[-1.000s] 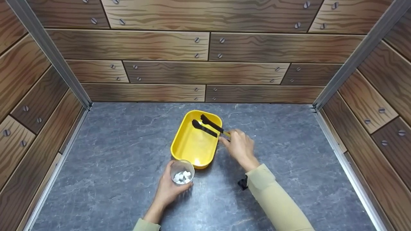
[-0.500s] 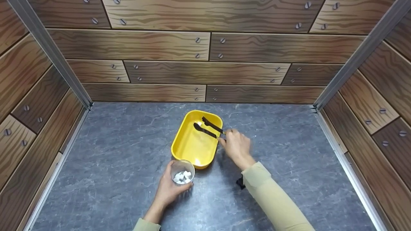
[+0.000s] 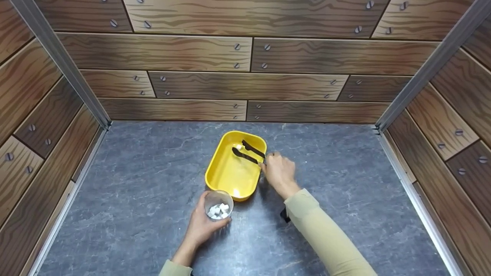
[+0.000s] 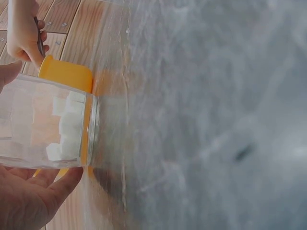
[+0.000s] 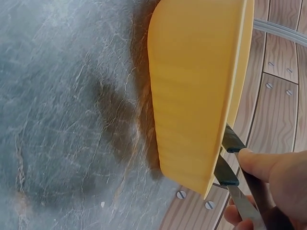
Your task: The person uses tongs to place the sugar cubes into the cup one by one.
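In the head view my left hand (image 3: 205,222) grips a clear glass (image 3: 218,205) around its side. Several white cubes (image 4: 71,124) lie at the bottom of the glass. My right hand (image 3: 280,170) holds metal tongs (image 5: 247,206) with black tips, thumb on one arm and fingers under the other. The black tong tips (image 3: 245,155) reach over the right rim into the yellow tray (image 3: 211,168) and stand apart. Between them a small white patch (image 3: 239,147) shows on the tray floor; I cannot tell whether it is a cube or a reflection.
The glass stands right at the tray's near end on the grey marbled table (image 3: 145,172). Wood-patterned walls (image 3: 195,109) with metal corner strips enclose the back and both sides. A black strap piece (image 3: 284,215) shows at the right sleeve (image 3: 318,226).
My right hand has moved slightly left toward the tray, and the tong tips have tilted down into it. The left hand and the glass have stayed nearly still.
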The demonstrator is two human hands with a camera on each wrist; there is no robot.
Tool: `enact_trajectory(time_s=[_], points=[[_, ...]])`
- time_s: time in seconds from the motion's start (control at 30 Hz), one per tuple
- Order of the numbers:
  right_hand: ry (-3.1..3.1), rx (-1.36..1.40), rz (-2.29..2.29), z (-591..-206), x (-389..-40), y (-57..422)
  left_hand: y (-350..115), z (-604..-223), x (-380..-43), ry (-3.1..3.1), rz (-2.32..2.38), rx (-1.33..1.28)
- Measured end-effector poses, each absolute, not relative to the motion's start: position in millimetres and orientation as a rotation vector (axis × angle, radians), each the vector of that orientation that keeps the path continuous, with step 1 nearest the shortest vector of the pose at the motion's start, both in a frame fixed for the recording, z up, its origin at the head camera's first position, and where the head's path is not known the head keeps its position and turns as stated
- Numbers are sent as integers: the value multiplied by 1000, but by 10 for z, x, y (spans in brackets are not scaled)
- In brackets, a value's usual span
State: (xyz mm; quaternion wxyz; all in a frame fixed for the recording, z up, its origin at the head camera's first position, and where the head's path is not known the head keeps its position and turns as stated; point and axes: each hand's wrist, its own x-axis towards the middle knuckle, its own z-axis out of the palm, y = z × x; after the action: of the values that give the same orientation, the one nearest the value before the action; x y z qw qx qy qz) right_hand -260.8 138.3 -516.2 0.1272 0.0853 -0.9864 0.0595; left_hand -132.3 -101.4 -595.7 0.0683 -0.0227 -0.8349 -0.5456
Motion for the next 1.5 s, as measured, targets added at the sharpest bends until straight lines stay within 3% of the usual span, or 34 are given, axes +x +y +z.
enact_trajectory(time_s=[1.5], points=[[-2938, 198, 145, -5250, -2790, 1258, -1014, -5965, -1323, -2484, -1661, -114]])
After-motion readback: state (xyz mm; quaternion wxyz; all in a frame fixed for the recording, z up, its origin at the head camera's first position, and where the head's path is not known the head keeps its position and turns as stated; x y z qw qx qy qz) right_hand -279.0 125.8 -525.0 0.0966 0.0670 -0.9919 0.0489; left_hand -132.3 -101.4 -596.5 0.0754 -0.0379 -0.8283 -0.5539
